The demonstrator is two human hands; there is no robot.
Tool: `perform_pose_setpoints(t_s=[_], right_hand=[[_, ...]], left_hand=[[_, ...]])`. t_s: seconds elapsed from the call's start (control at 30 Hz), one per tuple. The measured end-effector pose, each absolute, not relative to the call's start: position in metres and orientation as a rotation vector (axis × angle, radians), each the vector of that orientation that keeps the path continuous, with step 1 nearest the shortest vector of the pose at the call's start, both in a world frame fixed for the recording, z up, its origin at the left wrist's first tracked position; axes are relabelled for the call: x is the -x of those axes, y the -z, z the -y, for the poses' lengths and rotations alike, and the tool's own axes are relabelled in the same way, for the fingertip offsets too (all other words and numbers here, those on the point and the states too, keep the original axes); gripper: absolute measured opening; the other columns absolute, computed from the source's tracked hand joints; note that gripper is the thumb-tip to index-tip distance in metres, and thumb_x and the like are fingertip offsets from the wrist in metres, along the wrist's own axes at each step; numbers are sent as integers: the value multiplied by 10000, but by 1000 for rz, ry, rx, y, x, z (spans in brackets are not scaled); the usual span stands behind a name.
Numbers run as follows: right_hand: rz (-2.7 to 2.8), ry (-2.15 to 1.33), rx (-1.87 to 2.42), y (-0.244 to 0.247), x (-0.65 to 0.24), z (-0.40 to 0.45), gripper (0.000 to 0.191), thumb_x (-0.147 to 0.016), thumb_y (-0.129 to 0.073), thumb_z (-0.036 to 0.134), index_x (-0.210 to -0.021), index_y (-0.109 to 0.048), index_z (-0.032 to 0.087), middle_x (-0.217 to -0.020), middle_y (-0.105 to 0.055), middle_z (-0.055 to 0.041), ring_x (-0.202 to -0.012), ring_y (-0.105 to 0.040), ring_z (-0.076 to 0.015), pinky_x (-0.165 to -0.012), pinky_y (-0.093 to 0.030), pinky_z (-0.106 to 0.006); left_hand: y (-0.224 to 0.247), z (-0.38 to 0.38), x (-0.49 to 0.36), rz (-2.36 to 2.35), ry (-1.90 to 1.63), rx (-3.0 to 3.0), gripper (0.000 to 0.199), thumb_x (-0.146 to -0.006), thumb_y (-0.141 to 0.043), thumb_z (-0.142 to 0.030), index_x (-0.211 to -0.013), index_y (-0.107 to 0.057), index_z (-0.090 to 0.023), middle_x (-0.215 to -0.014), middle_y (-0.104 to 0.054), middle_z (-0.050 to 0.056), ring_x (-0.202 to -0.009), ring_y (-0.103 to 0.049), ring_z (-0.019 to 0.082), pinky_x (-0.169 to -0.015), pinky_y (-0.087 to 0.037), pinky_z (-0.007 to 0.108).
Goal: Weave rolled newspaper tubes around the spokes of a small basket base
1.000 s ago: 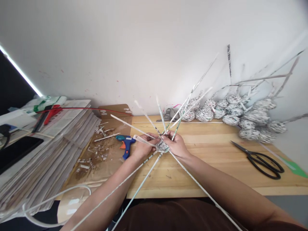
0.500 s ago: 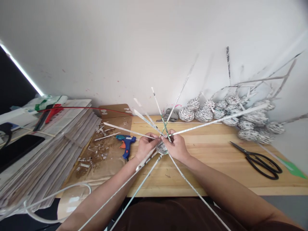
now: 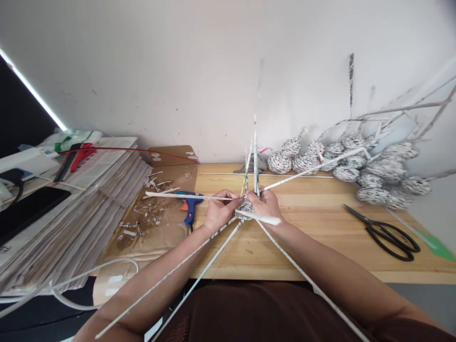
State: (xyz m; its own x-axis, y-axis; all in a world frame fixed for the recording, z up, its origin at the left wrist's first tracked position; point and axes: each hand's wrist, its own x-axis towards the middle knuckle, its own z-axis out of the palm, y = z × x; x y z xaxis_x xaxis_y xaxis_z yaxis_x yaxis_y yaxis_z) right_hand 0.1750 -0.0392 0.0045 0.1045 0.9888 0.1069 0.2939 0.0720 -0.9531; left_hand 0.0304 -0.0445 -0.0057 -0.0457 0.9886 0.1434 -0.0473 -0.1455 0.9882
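Observation:
A small woven piece of rolled newspaper (image 3: pixel 244 209) sits between my hands over the wooden table, with long paper strips fanning out from it. My left hand (image 3: pixel 221 209) pinches strips at its left side; one strip points left across the glue gun. My right hand (image 3: pixel 265 205) is closed on strips at its upper right, where some stand upright and one slants right. A short thick strip end (image 3: pixel 265 218) crosses the front of the weave toward my right wrist. Three strips run down toward my body. The fingertips partly hide the weave.
A blue glue gun (image 3: pixel 192 209) and paper scraps (image 3: pixel 153 194) lie on brown cardboard to the left, beside stacked newspapers (image 3: pixel 92 199). Black scissors (image 3: pixel 388 233) lie right. Woven paper balls (image 3: pixel 331 159) line the wall, near a grey cloth (image 3: pixel 261 164).
The strips at the far side have swung from a wide spread to nearly upright. The thick strip end that lay toward my left forearm now points right. The view has shifted slightly.

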Motion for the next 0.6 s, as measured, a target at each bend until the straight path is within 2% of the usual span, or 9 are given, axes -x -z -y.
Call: perform_pose_setpoints(t_s=[0.27,0.47,0.6], right_hand=[[1462,-906,1368,-6,-175,41,236,-790,-601,414,-813,-641,182,-727,-682,-41,-646,-624,-179,-590,-465,-271],[1431,-961,1344,-1,-174,41,294,-756,-663,477,-790,-632,186,-688,-667,-19,-604,-589,-157,-555,-438,-252],[1415,-907,1438,-2,-173,41,335,-743,-664,509,-697,-629,178,-623,-640,-21,-566,-557,-153,-512,-389,-246]], left_hand=[[2,42,-28,-1282,-1375,-1317,111,-635,-765,-269,-662,-702,-182,-686,-722,24,-596,-625,146,-588,-487,254],[-3,44,-26,-1335,-1399,-1433,64,-685,-723,-247,-680,-709,-185,-697,-728,23,-627,-638,141,-616,-496,243],[-1,44,-26,-1328,-1371,-1489,51,-701,-705,-232,-680,-711,-186,-686,-723,17,-631,-635,135,-625,-497,235]])
